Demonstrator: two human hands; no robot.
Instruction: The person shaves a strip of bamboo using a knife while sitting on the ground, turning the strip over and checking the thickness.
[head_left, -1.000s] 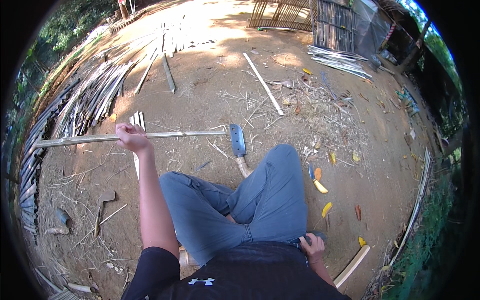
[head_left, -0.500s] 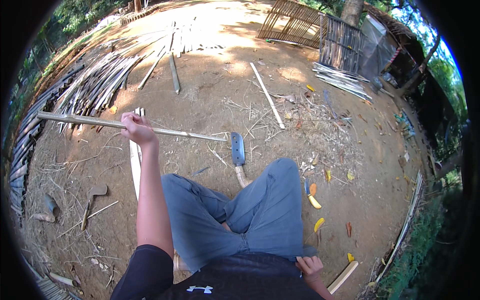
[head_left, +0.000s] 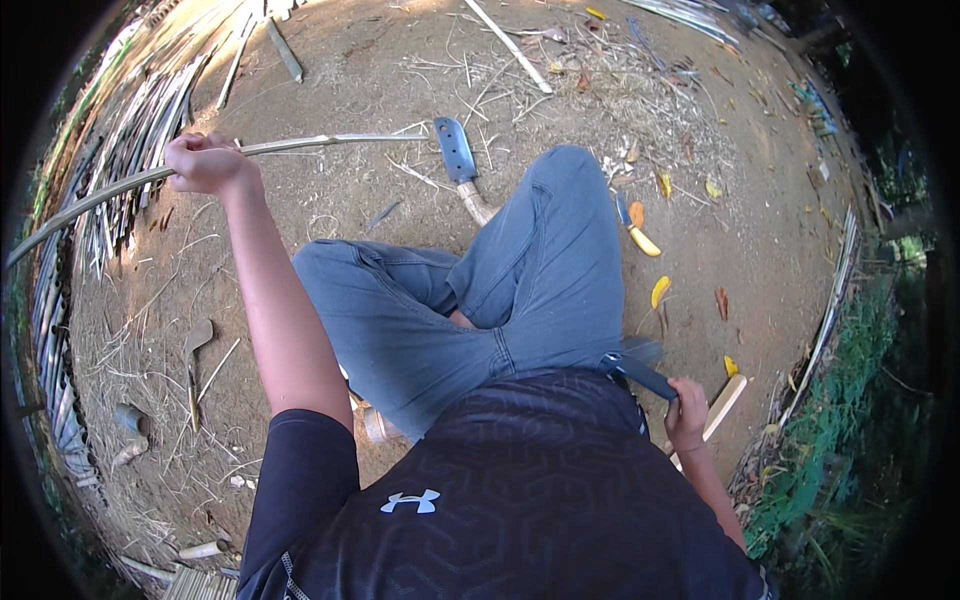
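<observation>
My left hand (head_left: 208, 163), held out to the far left, is closed around a long, thin bamboo strip (head_left: 320, 140). The strip's right end reaches close to a broad-bladed chopper (head_left: 454, 150) on the ground by my shin. At my right hip, my right hand (head_left: 687, 412) has its fingers wrapped round the end of a dark grey strap-like piece (head_left: 648, 379) that runs out from my waist. Its exact kind is unclear. A pale split length of wood (head_left: 728, 400) lies just beyond that hand.
My crossed legs (head_left: 540, 250) fill the middle. Right of my knee lies a small yellow-handled knife (head_left: 643, 240) among yellow leaves. Bamboo strips are piled (head_left: 150, 130) at the far left. Nearer on that side is a metal-headed tool (head_left: 198, 335).
My view has tipped downward. My left hand has swung the bamboo strip leftward. My right hand has moved outward from the hip, and the dark piece now shows stretched between waist and fingers.
</observation>
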